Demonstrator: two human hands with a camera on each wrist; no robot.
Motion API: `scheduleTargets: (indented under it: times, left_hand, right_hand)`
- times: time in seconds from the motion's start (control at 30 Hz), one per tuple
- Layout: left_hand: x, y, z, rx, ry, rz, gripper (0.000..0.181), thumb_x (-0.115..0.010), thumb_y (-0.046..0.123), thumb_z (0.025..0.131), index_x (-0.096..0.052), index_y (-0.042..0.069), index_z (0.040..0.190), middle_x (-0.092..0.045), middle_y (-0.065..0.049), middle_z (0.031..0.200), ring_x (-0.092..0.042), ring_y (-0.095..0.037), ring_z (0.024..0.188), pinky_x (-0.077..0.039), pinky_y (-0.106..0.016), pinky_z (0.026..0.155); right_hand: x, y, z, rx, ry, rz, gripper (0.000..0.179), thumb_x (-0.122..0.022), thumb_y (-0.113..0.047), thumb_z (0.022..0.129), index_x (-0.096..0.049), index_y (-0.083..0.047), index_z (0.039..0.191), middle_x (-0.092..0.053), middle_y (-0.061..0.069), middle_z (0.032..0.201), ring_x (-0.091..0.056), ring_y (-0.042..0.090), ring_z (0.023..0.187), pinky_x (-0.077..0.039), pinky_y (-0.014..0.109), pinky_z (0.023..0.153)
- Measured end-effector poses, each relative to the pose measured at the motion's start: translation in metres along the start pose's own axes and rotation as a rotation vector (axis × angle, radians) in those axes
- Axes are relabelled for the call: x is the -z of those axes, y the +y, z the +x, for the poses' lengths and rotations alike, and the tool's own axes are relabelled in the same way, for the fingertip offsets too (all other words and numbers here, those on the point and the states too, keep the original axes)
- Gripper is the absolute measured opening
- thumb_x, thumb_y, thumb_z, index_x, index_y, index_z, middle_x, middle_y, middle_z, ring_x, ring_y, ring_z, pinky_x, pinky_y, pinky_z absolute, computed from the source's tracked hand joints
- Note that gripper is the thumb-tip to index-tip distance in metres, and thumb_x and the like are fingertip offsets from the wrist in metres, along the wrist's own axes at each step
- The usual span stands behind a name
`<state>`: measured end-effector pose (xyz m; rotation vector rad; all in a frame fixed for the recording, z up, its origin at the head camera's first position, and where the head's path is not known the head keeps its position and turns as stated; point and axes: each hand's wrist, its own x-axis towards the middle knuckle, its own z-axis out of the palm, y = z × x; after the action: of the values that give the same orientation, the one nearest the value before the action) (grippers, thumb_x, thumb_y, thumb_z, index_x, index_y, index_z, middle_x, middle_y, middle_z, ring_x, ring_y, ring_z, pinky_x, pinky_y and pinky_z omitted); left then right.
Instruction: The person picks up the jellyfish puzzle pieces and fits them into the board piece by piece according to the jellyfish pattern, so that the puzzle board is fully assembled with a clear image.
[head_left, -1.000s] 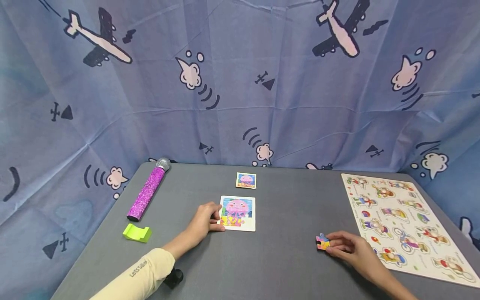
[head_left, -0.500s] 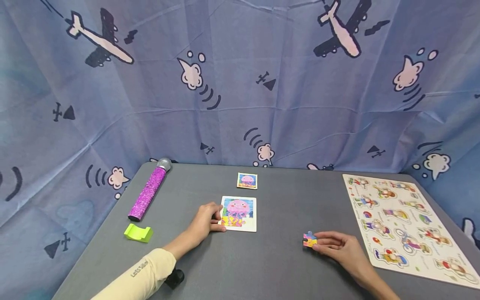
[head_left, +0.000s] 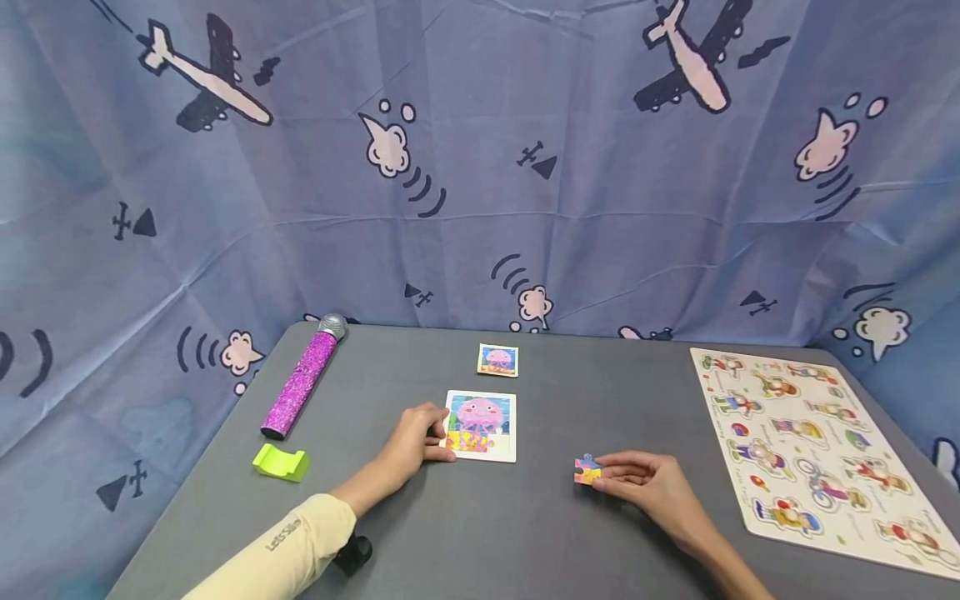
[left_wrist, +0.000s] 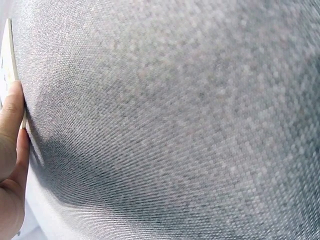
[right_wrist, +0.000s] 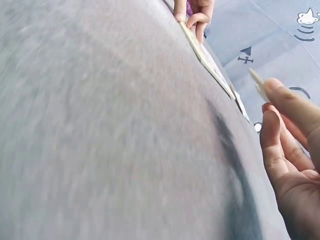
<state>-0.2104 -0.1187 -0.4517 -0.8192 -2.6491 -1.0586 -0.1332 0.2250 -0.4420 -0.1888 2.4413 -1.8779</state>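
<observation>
My left hand pinches the left edge of a small square jigsaw puzzle board, which lies flat on the table with a pink jellyfish picture. A gap shows white at the picture's lower right. In the left wrist view, thumb and finger meet at the board's edge. To the right, my right hand holds a pink, blue and yellow jigsaw piece between thumb and fingertips, above the table and apart from the board. The right wrist view shows this piece edge-on. Behind the board lies a small jellyfish picture card.
A purple glitter microphone lies at the left, with a lime-green curved block in front of it. A large wooden picture board covers the table's right side. A black object sits by the left sleeve. Patterned cloth hangs behind.
My right hand has moved left with the jigsaw piece, closer to the puzzle board. My left hand stays at the board's edge. The head view has shifted slightly.
</observation>
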Motion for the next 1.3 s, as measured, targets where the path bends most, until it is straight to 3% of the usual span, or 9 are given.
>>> scheduleTargets:
  times: [0.2,0.37,0.87,1.07,1.3]
  left_hand:
    - [0.0,0.0,0.001,-0.022,0.006,0.011,0.042,-0.09,0.014,0.061,-0.05,0.003,0.065,-0.047,-0.001,0.07,-0.044,-0.011,0.069,-0.05,-0.033,0.074]
    - [0.001,0.001,0.001,-0.032,0.006,0.008,0.042,-0.09,0.015,0.061,-0.05,0.003,0.066,-0.045,0.0,0.07,-0.04,-0.008,0.067,-0.047,-0.028,0.068]
    - [0.001,0.003,0.001,0.008,-0.011,0.0,0.04,-0.09,0.013,0.061,-0.052,0.003,0.067,-0.044,0.002,0.071,-0.041,-0.009,0.067,-0.046,-0.025,0.066]
    - [0.0,0.003,0.0,-0.02,0.008,-0.008,0.037,-0.09,0.011,0.061,-0.056,0.0,0.071,-0.048,-0.002,0.071,-0.045,-0.01,0.069,-0.049,-0.03,0.069]
    - [-0.001,0.001,0.001,-0.001,-0.007,0.006,0.039,-0.09,0.014,0.062,-0.052,0.003,0.067,-0.046,-0.001,0.07,-0.044,-0.011,0.068,-0.049,-0.031,0.071]
  right_hand:
    - [-0.013,-0.002,0.01,0.052,-0.041,0.037,0.035,-0.078,-0.003,0.077,-0.065,0.013,0.105,-0.072,0.012,0.087,-0.068,0.01,0.076,-0.053,0.024,0.066]
    - [-0.023,-0.006,0.019,0.048,-0.059,0.063,0.037,-0.079,-0.004,0.076,-0.065,0.013,0.106,-0.071,0.014,0.09,-0.068,0.01,0.077,-0.053,0.024,0.067]
    - [-0.06,-0.011,0.052,0.07,-0.121,0.112,0.035,-0.075,-0.002,0.08,-0.063,0.015,0.107,-0.069,0.024,0.094,-0.067,0.009,0.076,-0.054,0.026,0.068]
    - [-0.078,-0.007,0.061,0.109,-0.077,0.049,0.03,-0.076,0.002,0.078,-0.066,0.015,0.102,-0.07,0.022,0.086,-0.065,0.007,0.071,-0.052,0.022,0.064]
    - [-0.092,-0.007,0.066,0.141,0.023,-0.156,0.021,-0.079,-0.001,0.075,-0.072,0.006,0.094,-0.07,0.011,0.078,-0.064,0.008,0.065,-0.05,0.019,0.059]
